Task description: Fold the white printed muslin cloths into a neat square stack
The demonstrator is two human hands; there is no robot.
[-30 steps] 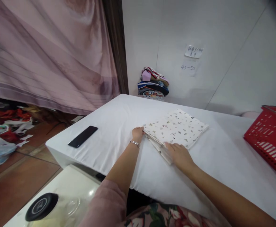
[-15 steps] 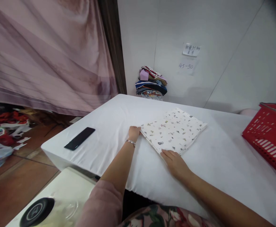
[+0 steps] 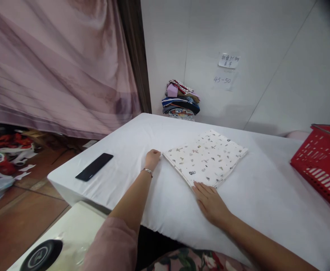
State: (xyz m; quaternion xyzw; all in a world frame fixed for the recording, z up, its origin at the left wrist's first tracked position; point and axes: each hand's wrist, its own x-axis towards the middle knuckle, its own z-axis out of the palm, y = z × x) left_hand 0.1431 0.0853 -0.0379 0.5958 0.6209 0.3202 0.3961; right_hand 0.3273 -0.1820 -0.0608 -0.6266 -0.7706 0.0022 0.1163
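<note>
A folded white cloth [image 3: 207, 156] with small printed figures lies flat on the white-covered table [image 3: 131, 143]. Just left of the cloth's left corner is my left hand [image 3: 152, 159], a little apart from it, with its fingers curled together; whether anything is inside them is too small to tell. My right hand [image 3: 210, 201] rests with its fingers stretched flat on the cloth's near corner.
A black phone [image 3: 95, 166] lies at the table's left. On the right stands a red basket [image 3: 320, 162]. Folded clothes [image 3: 181, 99] are stacked by the wall. A black round lid [image 3: 42, 256] is at the lower left, near a pink curtain's side of the room.
My left hand has let go of the cloth's left corner and moved a little to the left. My right hand has stayed at the near corner, its fingers flat.
</note>
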